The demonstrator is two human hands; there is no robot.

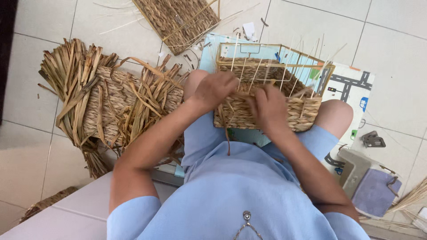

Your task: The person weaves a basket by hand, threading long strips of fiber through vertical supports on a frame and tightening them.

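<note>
Basket [293, 113], half-woven from straw-coloured rush on a thin metal frame, is held across the knees, out over a play mat [351, 84] printed with grey roads. Pale upright stakes [284, 66] are seen rising from its woven wall up through the open frame. The left hand [215, 89] is laid over the near rim at the basket's left end, fingers curled down and pressed together onto the weave; whether a strand is pinched under them cannot be told. The right hand [269, 106] is set on the front wall just beside it, fingers bent and closed against the braid, with loose strands seen hanging below. To the left on the tiled floor [396, 31], a heap of dried rush [84, 89] is piled over another woven piece. A flat woven panel [178, 20] is seen lying farther off, at the top. At lower right, a grey stool with a purple pad [371, 186] is seen, well apart from both hands.
</note>
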